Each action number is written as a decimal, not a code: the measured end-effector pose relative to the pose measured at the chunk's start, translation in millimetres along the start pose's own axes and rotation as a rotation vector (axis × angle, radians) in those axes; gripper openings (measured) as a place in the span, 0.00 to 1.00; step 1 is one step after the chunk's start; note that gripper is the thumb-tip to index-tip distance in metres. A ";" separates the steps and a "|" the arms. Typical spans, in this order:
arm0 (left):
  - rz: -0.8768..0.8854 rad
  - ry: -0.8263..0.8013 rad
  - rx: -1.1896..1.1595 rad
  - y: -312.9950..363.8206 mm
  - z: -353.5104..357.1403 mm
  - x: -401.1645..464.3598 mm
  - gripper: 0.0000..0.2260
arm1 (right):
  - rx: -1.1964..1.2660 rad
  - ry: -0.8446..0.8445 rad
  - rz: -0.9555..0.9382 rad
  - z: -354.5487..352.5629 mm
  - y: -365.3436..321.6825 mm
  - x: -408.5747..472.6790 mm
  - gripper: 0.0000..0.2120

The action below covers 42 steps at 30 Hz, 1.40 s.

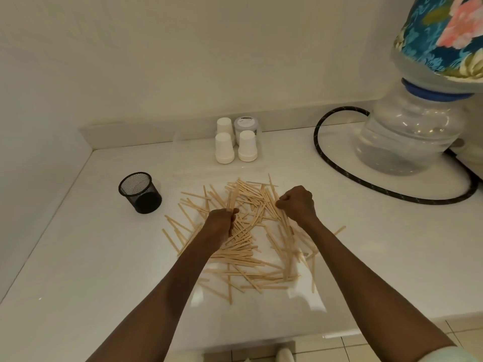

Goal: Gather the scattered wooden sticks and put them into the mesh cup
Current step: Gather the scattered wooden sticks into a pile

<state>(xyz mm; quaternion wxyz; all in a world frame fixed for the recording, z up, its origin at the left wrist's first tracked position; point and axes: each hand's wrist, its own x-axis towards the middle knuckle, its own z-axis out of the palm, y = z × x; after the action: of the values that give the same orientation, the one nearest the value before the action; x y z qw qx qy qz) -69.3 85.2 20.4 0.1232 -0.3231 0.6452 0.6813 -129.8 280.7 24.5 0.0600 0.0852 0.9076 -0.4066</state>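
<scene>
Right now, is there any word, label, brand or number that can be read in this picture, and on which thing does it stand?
None can be read.
Grey-lidded jar behind the white paper cups: a label with dark marks on the lid, too small and blurred to read.
Mesh cup, water bottle: no text visible.

Both bare forearms outstretched, left hand [221,221] and right hand [298,202] each curled, fingers closed.
</scene>
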 end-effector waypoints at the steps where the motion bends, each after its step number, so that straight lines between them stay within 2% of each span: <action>1: -0.020 -0.030 -0.071 1.4 5.9 -1.1 0.14 | 0.034 -0.004 -0.021 -0.4 -3.6 -1.8 0.07; 8: -0.047 -0.145 -0.312 11.4 42.3 -7.7 0.11 | 0.297 -0.083 -0.077 15.1 -30.2 -13.6 0.08; 13: 0.002 -0.107 -0.360 23.8 63.9 -8.0 0.08 | 0.277 -0.007 -0.117 19.3 -36.6 -10.1 0.08; 17: 0.011 -0.099 -0.329 32.2 74.5 -6.7 0.10 | 0.306 0.026 -0.107 16.0 -39.5 -4.2 0.08; 20: 0.036 -0.158 -0.288 38.0 77.8 -9.8 0.12 | 0.355 0.084 -0.068 8.7 -41.8 1.8 0.05; 22: 0.086 -0.195 -0.278 41.0 79.0 -11.3 0.12 | 0.363 0.063 -0.128 4.4 -41.8 6.7 0.01; 26: 0.217 -0.145 -0.146 44.1 80.9 -12.5 0.12 | 0.233 -0.003 -0.303 0.1 -42.8 9.3 0.07; 29: 0.301 -0.143 -0.065 44.2 78.5 -11.6 0.13 | 0.114 0.015 -0.376 -3.4 -45.5 12.1 0.06; 32: 0.337 -0.168 -0.057 45.3 71.7 -11.8 0.12 | 0.176 -0.019 -0.399 -10.3 -47.3 19.1 0.01; 34: 0.382 -0.158 -0.027 46.5 67.9 -11.1 0.12 | 0.243 -0.053 -0.394 -12.6 -47.8 20.7 0.02; 36: 0.436 -0.105 -0.009 48.6 66.1 -10.1 0.12 | 0.403 -0.053 -0.296 -8.0 -48.4 17.7 0.05; 39: 0.527 -0.034 -0.053 55.8 64.3 -11.8 0.13 | 0.710 -0.049 0.044 7.7 -47.7 3.5 0.13; 42: 0.620 0.000 -0.098 64.7 62.0 -17.9 0.14 | 0.979 -0.240 0.358 27.2 -42.1 -15.1 0.18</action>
<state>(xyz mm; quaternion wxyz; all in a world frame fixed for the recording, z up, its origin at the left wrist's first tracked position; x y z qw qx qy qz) -111.0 140.2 80.3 -0.1059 -0.1165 0.6794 0.7167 -122.5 231.1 39.8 0.1850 0.2096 0.5698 -0.7727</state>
